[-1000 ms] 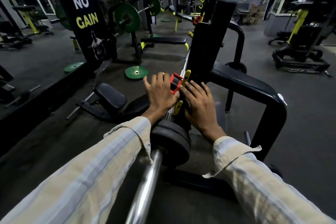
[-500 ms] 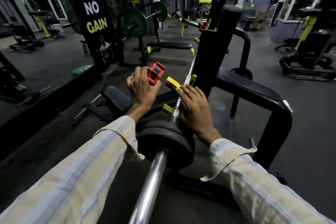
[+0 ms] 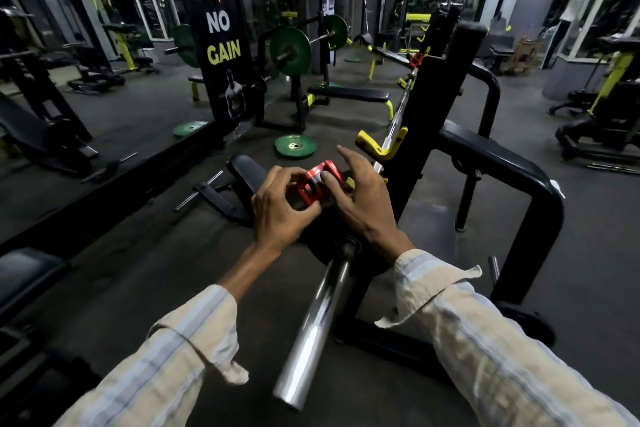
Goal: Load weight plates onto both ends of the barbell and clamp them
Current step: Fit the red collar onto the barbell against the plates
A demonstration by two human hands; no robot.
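Note:
The chrome barbell (image 3: 313, 329) runs from the bottom centre away toward the rack, resting in a yellow hook (image 3: 381, 146). A black weight plate (image 3: 332, 253) sits on its near sleeve, mostly hidden behind my hands. My left hand (image 3: 277, 215) grips a red clamp (image 3: 320, 184) just above the plate. My right hand (image 3: 363, 201) is at the clamp's right side, thumb on it and fingers spread. Another red clamp (image 3: 414, 61) shows at the bar's far end.
A black rack upright (image 3: 436, 107) and curved black guard rail (image 3: 502, 159) stand right of the bar. A green plate (image 3: 295, 146) lies on the floor ahead. A bench pad (image 3: 246, 168) sits left of the bar. A mirror wall with a banner lines the left.
My left hand brought the red clamp from up and left back down over the plate. My right hand lifted off the bar and came to the clamp.

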